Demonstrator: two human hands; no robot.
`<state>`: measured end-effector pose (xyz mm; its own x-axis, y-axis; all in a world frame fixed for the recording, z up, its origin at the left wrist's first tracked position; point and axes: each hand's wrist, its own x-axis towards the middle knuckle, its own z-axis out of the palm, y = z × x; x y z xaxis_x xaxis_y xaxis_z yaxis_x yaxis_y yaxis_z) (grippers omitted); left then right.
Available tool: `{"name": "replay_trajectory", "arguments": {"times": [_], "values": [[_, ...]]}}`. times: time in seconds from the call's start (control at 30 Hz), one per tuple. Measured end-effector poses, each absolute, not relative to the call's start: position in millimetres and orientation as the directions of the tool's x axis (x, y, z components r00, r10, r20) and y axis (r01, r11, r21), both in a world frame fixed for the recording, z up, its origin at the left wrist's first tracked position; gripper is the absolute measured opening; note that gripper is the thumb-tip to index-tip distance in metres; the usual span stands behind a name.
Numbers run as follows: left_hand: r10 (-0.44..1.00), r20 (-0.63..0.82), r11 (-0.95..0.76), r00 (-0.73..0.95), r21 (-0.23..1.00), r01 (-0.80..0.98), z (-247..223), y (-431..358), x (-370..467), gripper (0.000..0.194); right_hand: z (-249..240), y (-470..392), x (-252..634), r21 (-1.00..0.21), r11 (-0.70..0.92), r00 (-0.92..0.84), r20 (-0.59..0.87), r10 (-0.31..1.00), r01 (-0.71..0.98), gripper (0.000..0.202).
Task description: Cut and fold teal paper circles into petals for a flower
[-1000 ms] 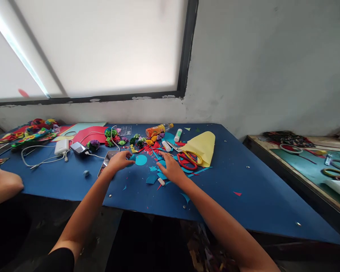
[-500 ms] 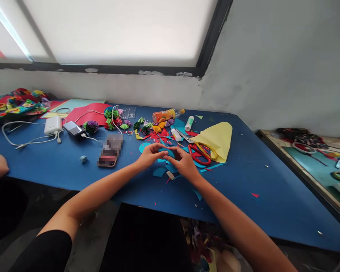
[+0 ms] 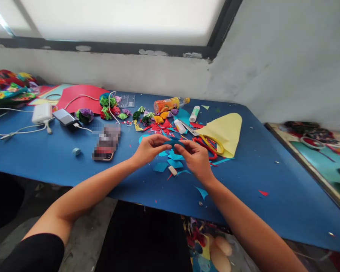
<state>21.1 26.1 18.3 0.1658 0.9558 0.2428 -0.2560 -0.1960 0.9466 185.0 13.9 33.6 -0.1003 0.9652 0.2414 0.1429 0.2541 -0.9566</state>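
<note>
Between my two hands is a piece of blue paper (image 3: 173,143), seen nearly edge-on. My left hand (image 3: 149,150) pinches its left end between thumb and fingers. On its right end, my right hand (image 3: 197,155) has the thumb and fingertips closed. Below the hands, blue paper scraps (image 3: 175,163) lie on the blue table (image 3: 124,173) beside a whitish eraser-like block (image 3: 172,170). Just right of my right hand are red-handled scissors (image 3: 211,153) and yellow-handled scissors (image 3: 219,145), overlapping a yellow paper sheet (image 3: 229,130).
Behind the hands lie an orange-labelled bottle (image 3: 167,104), glue sticks (image 3: 194,113) and folded paper pieces (image 3: 158,119). Toward the left are a phone (image 3: 106,143), a white power bank (image 3: 42,113) with cables, and red paper (image 3: 78,98). A second table (image 3: 314,158) stands at the right.
The blue paper has turned from showing its rounded face to nearly edge-on. My hands have drawn slightly apart, the right one moving rightward. The camera view has tilted down a little.
</note>
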Motion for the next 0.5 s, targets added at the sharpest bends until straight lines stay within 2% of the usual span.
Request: {"name": "replay_trajectory", "arguments": {"times": [0.23, 0.5], "values": [[0.955, 0.253, -0.206, 0.152, 0.940, -0.272, 17.9, 25.5, 21.7, 0.033, 34.0, 13.2, 184.7, -0.954, 0.262, -0.097, 0.249, 0.964, 0.149, 0.027], [0.959, 0.220, -0.191, 0.178, 0.968, -0.165, 17.1, 25.3, 17.6, 0.034, 33.1, 14.7, 185.6, -0.936, 0.294, -0.106, 0.278, 0.955, 0.192, 0.025]]}}
